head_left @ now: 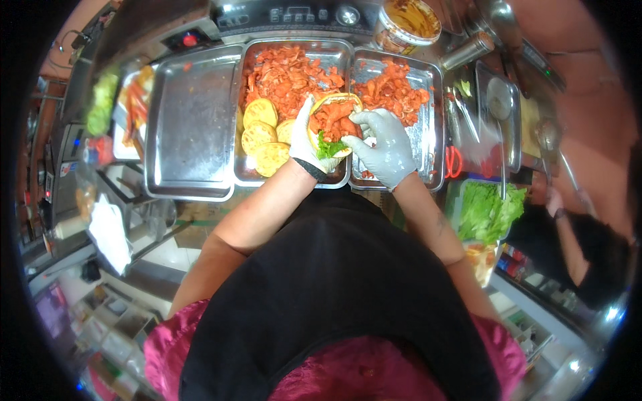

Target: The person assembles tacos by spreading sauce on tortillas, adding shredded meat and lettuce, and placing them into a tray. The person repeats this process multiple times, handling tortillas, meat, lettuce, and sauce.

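Between gloved hands [348,140], bun [334,123] holds orange meat, lettuce.

Round tub [406,25] at top centre, behind steel trays: printed label band around wall, yellow-orange inside. Small colourful packets [513,260] at right, below lettuce, red and dark. Left edge: blurred panel [48,187] with small red lights. Details too small to tell.

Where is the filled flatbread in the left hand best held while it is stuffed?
Cup the flatbread from below and its left side, as the left hand does: its opening faces up and right, where the right hand presses orange meat above lettuce.
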Demonstrator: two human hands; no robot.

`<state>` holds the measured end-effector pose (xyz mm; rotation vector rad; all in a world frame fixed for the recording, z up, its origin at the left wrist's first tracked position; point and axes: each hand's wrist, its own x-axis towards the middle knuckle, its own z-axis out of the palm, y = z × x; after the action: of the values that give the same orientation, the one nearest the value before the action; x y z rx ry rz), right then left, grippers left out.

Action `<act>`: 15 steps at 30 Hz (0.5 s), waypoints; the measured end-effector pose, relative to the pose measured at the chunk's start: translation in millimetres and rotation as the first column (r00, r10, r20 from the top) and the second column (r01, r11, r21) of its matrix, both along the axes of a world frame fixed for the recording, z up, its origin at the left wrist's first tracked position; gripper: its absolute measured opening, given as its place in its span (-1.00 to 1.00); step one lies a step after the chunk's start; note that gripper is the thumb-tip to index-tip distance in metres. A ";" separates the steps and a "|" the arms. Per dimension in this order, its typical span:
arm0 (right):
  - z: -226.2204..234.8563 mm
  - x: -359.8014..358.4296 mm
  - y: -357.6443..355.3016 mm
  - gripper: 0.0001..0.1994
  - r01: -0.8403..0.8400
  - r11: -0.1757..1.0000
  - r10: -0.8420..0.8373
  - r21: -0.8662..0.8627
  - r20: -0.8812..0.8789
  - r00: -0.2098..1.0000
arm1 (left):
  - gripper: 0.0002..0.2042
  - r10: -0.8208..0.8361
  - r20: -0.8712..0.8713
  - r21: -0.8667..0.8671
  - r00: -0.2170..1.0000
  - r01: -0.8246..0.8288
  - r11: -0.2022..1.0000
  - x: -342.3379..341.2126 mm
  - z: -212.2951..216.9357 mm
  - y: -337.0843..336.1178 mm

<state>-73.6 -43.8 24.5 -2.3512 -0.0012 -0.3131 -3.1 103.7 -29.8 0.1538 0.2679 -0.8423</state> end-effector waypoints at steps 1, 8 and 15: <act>0.7 -1.7 2.6 -0.73 0.020 0.996 -0.021 0.082 0.014 1.000 | -0.40 0.016 -0.008 0.017 1.000 -0.016 1.000 -0.7 -3.2 0.3; -4.3 -5.5 4.7 -0.88 0.072 0.947 -0.075 0.312 -0.002 0.997 | -0.39 0.034 -0.001 -0.131 0.999 -0.034 0.991 0.2 -11.7 3.3; -3.7 -4.1 7.8 -0.78 -0.096 0.992 0.083 0.083 0.149 0.985 | -0.52 0.037 0.009 -0.088 0.999 -0.036 0.995 -3.6 -2.9 4.9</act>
<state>-77.7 -35.9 20.8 -2.2272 -0.1598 -0.4310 -6.7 108.6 -32.7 0.0707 0.2222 -0.8150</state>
